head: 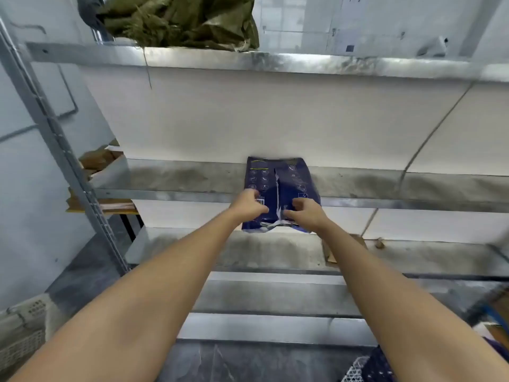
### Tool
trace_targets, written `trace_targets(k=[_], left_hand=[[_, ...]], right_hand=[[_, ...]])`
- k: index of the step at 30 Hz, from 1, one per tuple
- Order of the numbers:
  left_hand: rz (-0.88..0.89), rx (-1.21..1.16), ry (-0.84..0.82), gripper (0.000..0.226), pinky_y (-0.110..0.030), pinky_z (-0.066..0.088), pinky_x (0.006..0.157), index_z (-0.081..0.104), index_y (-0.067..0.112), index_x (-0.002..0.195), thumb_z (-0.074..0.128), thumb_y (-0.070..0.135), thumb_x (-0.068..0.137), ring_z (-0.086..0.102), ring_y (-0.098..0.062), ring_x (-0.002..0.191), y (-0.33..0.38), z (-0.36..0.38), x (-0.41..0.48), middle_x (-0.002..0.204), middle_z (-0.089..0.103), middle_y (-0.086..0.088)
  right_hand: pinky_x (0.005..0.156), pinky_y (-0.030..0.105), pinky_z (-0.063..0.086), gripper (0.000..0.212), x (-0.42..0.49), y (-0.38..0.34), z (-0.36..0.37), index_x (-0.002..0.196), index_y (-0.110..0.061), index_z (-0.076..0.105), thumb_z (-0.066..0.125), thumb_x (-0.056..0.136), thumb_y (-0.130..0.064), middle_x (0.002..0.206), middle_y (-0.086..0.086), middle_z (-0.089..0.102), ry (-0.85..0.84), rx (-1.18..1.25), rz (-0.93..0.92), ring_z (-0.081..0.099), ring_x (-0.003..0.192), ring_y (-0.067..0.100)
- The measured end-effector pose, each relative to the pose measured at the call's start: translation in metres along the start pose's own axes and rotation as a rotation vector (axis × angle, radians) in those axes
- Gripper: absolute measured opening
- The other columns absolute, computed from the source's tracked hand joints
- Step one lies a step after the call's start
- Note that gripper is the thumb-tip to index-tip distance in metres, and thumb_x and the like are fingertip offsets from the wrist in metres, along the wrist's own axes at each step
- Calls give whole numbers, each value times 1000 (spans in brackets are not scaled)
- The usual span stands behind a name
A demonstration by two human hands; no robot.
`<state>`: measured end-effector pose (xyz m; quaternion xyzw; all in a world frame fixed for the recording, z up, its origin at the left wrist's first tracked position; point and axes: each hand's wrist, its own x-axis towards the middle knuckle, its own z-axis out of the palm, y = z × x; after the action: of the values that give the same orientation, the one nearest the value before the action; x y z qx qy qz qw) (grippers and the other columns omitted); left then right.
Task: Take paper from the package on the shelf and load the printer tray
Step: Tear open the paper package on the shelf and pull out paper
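A dark blue paper package [286, 179] lies on the middle metal shelf [179, 177], its near end hanging over the shelf's front edge. Its wrapper is torn along the middle seam, showing a white strip. My left hand [249, 206] grips the wrapper on the left of the tear. My right hand [301, 212] grips it on the right of the tear. Both arms reach straight forward. The printer and its tray are not in view.
A green sack [181, 20] sits on the top shelf. Cardboard pieces [99, 164] lie at the shelf's left end. The rack's metal upright [63, 150] slants at the left. A lower shelf [248, 252] holds brown scraps [330, 252]. A white basket [22, 334] stands bottom left.
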<state>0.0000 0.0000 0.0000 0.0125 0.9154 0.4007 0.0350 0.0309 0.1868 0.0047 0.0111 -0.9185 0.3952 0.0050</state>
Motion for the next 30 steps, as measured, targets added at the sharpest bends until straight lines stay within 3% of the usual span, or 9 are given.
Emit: trace_targets(k=[2,5,7,11,16,21,25,30], left_hand=[[104,155,55,67,-33,50,95,51,10,142,72,22,79,61,-26,121,5,0,8,138,60,-9],[233,304,11,77,-34,30,117,38,9,152,72,19,83,26,-26,152,7,5,16,160,35,-10],[286,384,-56,81,-36,29,119,39,15,153,76,28,81,22,-25,153,0,13,20,161,34,-8],[371,436,-12,66,-35,44,103,57,24,140,75,38,77,42,-28,138,-14,31,25,150,45,-5],[369,440,13,77,-37,41,111,49,35,145,77,40,74,32,-23,148,-23,32,27,162,31,1],[341,460,-6,82,-39,42,111,47,35,146,79,40,71,29,-20,150,-21,28,24,164,26,6],[339,473,-39,85,-37,34,118,40,33,152,79,37,76,16,-15,155,-28,27,23,167,18,8],[348,495,-23,85,-36,33,117,39,29,152,79,35,78,15,-15,155,-29,27,23,167,18,7]], right_hand=[[83,40,52,33,12,1,8,110,6,66,70,85,-15,107,19,72,15,-76,-49,67,100,37],[93,39,52,39,26,5,14,126,-5,66,68,87,-7,122,14,70,2,-165,-102,66,108,32],[91,39,53,41,36,12,20,127,-14,68,69,86,-10,118,12,66,20,-237,-171,65,103,31],[82,39,53,36,51,25,35,123,-19,71,68,88,-16,110,13,60,41,-383,-266,61,96,33],[74,37,52,29,55,20,35,113,-18,76,69,86,-11,108,11,60,53,-437,-301,62,93,33],[74,40,58,27,58,15,35,99,-17,79,60,84,-5,100,10,73,23,-466,-233,67,91,34],[74,43,59,22,59,19,38,95,-15,76,58,84,-7,96,12,72,0,-477,-215,67,84,36],[77,43,61,17,61,28,42,89,-12,75,59,86,-6,91,10,74,-36,-408,-200,67,82,33]])
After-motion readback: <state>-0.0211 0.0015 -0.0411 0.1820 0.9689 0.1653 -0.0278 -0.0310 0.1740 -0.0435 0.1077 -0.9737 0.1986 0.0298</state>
